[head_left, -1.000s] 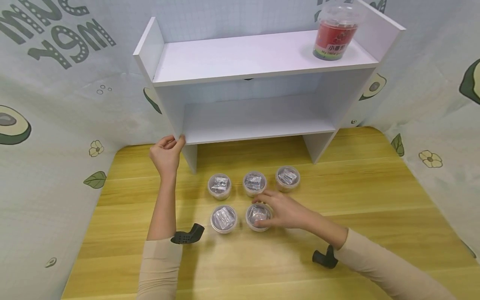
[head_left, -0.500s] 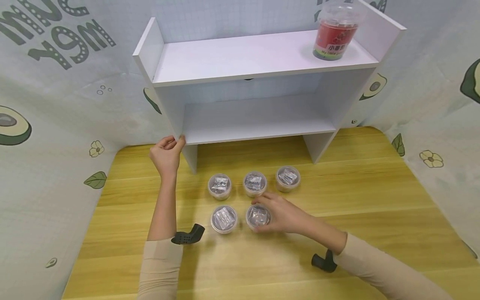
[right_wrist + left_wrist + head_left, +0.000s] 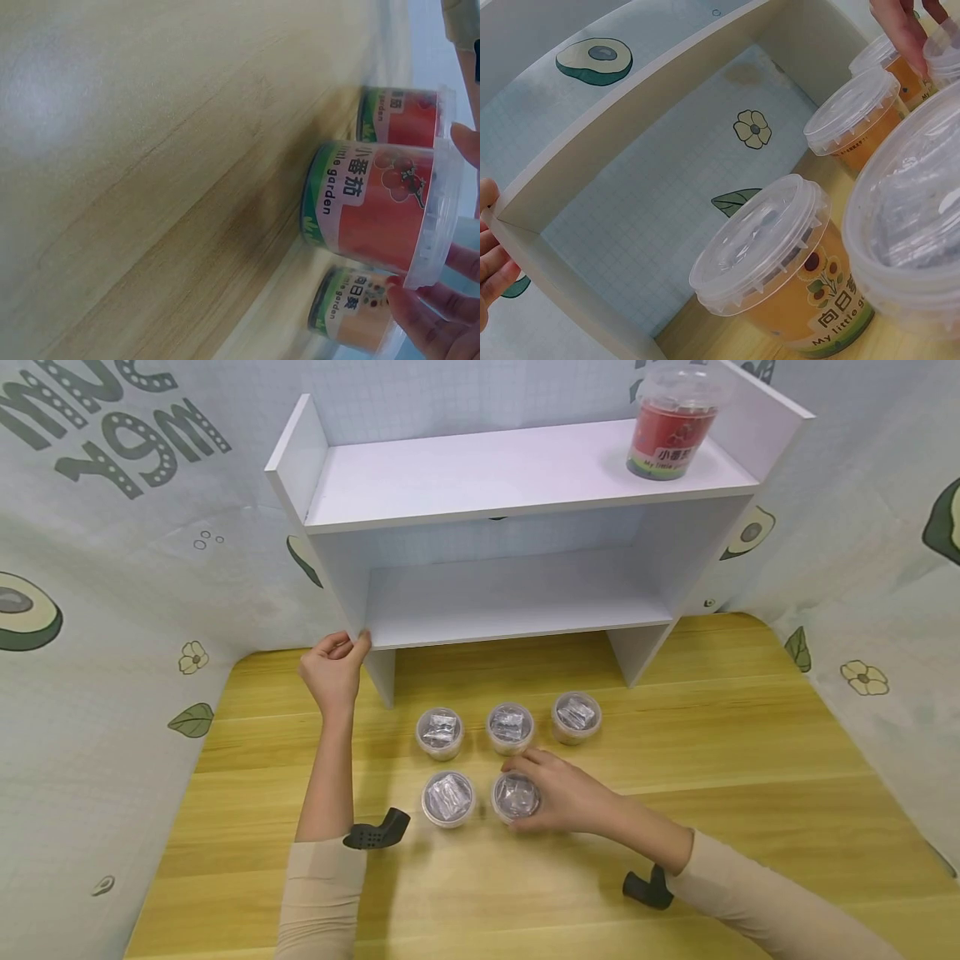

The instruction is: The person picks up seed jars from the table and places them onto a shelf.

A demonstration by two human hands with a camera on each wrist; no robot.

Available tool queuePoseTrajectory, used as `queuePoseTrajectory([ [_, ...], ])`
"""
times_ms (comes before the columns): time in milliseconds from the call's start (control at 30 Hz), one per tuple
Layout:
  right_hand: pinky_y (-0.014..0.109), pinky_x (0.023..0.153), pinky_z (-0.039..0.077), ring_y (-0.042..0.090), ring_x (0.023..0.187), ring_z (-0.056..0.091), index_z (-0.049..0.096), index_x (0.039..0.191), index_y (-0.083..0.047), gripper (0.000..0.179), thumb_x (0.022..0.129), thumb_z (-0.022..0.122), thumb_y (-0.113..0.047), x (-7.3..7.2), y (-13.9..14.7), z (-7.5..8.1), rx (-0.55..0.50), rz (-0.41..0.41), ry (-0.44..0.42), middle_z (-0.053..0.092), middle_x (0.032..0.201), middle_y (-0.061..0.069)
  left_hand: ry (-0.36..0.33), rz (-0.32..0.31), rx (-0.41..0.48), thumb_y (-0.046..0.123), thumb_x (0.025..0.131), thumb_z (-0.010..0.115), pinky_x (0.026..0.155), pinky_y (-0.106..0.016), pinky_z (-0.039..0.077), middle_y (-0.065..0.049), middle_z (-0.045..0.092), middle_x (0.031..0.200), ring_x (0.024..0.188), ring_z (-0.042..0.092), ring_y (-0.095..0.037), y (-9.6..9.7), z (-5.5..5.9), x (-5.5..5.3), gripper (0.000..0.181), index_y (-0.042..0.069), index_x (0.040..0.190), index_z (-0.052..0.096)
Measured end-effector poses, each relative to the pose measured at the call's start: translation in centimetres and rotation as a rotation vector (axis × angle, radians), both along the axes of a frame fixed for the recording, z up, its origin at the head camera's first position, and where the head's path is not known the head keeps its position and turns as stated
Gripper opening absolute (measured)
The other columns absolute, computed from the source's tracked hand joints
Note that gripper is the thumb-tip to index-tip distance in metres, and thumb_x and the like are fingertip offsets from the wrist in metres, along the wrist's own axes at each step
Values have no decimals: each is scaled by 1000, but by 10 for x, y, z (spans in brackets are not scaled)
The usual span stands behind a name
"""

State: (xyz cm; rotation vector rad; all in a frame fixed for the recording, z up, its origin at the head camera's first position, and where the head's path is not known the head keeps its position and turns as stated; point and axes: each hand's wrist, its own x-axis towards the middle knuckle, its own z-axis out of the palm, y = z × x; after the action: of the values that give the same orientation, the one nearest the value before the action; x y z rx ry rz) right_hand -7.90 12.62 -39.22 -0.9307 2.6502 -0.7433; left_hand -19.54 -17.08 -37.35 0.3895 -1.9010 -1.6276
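My left hand [image 3: 333,677] pinches the front edge of the white shelf unit's left side panel [image 3: 341,572], just by the lower shelf. On the table, my right hand [image 3: 573,793] curls from the right around a small lidded plastic cup [image 3: 516,797], the front right one of a group. In the right wrist view this cup shows a red label with tomatoes [image 3: 382,210]. Thumb and fingers [image 3: 427,319] lie on opposite sides of its clear lid rim. A crumpled clear packet shows under the lid. The cup stands upright, and part of its right side is hidden by the hand.
Beside it stands another lidded cup [image 3: 448,799]; behind are three more, at left [image 3: 440,732], middle [image 3: 510,728] and right [image 3: 576,718]. A red-labelled cup [image 3: 667,435] stands on the top shelf's right end. Patterned cloth [image 3: 150,568] surrounds the wooden table [image 3: 480,893].
The right thumb has moved from over the lid down to the cup's near side, and the hand has closed in around it. My left hand keeps its place on the shelf.
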Motion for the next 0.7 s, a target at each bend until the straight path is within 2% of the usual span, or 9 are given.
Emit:
queuePoseTrajectory([
  [700, 43, 83, 49, 26, 101, 56, 54, 118, -7, 65, 63, 84, -26, 3, 0, -5, 3, 12, 14, 53, 114, 12, 8, 10, -14, 21, 72, 78, 66, -22, 52, -23, 69, 84, 63, 63, 2, 0, -1, 0, 33, -6, 90, 71],
])
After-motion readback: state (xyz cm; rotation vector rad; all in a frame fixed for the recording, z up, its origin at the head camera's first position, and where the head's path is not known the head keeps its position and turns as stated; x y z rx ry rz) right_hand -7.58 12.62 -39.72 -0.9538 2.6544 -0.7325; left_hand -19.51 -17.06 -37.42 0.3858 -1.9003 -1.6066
